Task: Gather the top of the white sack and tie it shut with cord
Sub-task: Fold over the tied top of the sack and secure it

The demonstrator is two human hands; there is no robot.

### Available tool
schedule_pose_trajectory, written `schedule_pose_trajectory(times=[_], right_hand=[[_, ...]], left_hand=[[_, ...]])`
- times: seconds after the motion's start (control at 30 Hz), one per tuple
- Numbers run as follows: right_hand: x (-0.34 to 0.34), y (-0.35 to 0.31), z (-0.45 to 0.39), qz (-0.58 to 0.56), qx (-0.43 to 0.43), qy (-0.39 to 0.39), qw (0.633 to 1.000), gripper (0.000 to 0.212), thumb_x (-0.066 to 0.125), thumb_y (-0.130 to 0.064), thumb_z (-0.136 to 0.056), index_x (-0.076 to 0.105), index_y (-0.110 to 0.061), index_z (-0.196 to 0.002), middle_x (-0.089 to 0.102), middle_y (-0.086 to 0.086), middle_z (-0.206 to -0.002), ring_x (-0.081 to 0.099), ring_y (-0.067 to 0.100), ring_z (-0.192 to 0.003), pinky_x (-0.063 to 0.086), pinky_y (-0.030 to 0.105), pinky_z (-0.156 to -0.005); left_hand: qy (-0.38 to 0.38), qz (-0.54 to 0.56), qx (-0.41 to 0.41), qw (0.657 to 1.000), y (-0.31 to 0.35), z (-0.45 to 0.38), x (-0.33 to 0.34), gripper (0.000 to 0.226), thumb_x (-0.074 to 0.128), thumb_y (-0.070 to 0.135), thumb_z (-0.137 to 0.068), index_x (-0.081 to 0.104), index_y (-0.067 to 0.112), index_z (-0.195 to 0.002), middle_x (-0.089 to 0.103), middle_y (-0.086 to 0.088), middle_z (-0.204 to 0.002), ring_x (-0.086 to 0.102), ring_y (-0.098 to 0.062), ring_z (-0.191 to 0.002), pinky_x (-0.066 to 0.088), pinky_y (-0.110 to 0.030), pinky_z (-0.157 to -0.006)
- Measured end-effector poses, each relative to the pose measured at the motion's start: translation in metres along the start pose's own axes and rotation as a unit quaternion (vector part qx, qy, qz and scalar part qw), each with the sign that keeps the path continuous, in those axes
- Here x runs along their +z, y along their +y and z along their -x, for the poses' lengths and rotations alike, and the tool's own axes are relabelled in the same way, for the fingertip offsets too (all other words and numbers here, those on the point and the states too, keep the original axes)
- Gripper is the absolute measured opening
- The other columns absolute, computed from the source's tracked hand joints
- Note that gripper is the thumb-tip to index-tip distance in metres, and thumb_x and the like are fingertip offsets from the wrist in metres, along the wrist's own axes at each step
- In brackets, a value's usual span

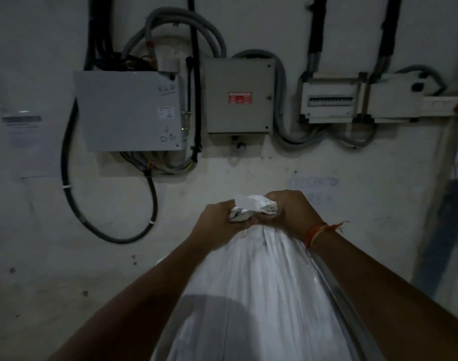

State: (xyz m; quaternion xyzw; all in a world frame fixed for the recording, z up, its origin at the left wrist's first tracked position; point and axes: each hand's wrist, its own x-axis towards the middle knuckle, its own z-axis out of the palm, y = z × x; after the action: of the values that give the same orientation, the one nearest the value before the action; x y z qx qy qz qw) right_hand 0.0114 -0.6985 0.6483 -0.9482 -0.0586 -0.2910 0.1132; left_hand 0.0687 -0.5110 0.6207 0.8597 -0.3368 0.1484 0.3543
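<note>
One white sack [251, 295], smooth and pleated into long folds, rises from the bottom edge to a crumpled neck bunched between two hands: the left hand [217, 225] grips the gathered top from the left and the right hand [291, 212] grips it from the right, fingers of both curled round the material and nearly touching. One orange thread band [317, 233] circles the right wrist. On the pale wall [353, 217] behind: one large grey metal box [129, 110], one smaller grey box [238, 96] with a red label, two white rectangular breaker units [332, 100], one paper notice [27, 144], and several black and grey cables [66, 165], looped.
</note>
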Motion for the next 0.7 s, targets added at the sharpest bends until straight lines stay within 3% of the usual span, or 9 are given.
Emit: schedule_pose_trajectory(times=[0.1,0.23,0.37,0.57,0.63,0.7], right_hand=[[-0.024,0.048,0.017,-0.026,0.022,0.009,0.999,0.08,0.056,-0.086,-0.053,0.073,-0.013,-0.079,0.076,0.005,-0.079,0.07,0.02,-0.079,0.053,0.035,-0.075],[-0.044,0.107,0.035,0.013,0.056,0.0,0.998,0.053,0.08,-0.066,-0.065,0.074,-0.016,-0.083,0.077,0.003,-0.084,0.071,0.018,-0.082,0.054,0.033,-0.076],[-0.057,0.168,0.057,0.009,0.071,0.012,0.997,0.051,0.081,-0.064,-0.063,0.075,-0.017,-0.082,0.076,0.002,-0.081,0.071,0.017,-0.08,0.053,0.034,-0.075],[-0.069,0.26,0.085,-0.037,0.071,-0.016,0.997,0.061,0.077,-0.072,-0.061,0.075,-0.017,-0.088,0.078,0.001,-0.087,0.071,0.015,-0.083,0.055,0.031,-0.078],[-0.066,0.288,0.097,-0.055,0.068,-0.028,0.996,0.057,0.078,-0.067,-0.064,0.075,-0.018,-0.092,0.078,0.0,-0.092,0.071,0.014,-0.085,0.052,0.026,-0.078],[-0.06,0.316,0.11,-0.088,0.075,-0.047,0.992,0.068,0.074,-0.077,-0.059,0.074,-0.02,-0.095,0.078,-0.002,-0.094,0.07,0.012,-0.086,0.053,0.024,-0.08]], left_hand=[[-0.013,0.036,0.028,0.999,0.03,-0.021,0.039,0.043,0.077,0.048,-0.083,0.073,0.02,-0.117,0.075,0.003,-0.112,0.063,-0.001,-0.095,0.036,0.005,-0.07],[-0.032,0.065,0.05,0.996,0.064,-0.043,0.09,0.044,0.078,0.045,-0.083,0.073,0.018,-0.117,0.075,0.001,-0.116,0.07,-0.011,-0.107,0.037,0.002,-0.075],[-0.058,0.073,0.058,0.994,0.103,-0.06,0.139,0.05,0.078,0.045,-0.083,0.07,0.019,-0.124,0.073,0.0,-0.123,0.068,-0.013,-0.112,0.041,-0.009,-0.087],[-0.042,0.042,0.04,0.997,0.15,-0.082,0.22,0.049,0.078,0.051,-0.08,0.071,0.025,-0.121,0.075,0.004,-0.118,0.07,-0.012,-0.107,0.038,-0.007,-0.081],[-0.039,0.038,0.024,0.998,0.162,-0.084,0.249,0.05,0.077,0.052,-0.08,0.071,0.025,-0.121,0.075,0.003,-0.118,0.07,-0.013,-0.109,0.043,-0.012,-0.085],[-0.05,0.043,0.0,0.998,0.171,-0.082,0.277,0.052,0.078,0.049,-0.08,0.069,0.025,-0.126,0.073,0.003,-0.123,0.068,-0.013,-0.114,0.043,-0.014,-0.091]])
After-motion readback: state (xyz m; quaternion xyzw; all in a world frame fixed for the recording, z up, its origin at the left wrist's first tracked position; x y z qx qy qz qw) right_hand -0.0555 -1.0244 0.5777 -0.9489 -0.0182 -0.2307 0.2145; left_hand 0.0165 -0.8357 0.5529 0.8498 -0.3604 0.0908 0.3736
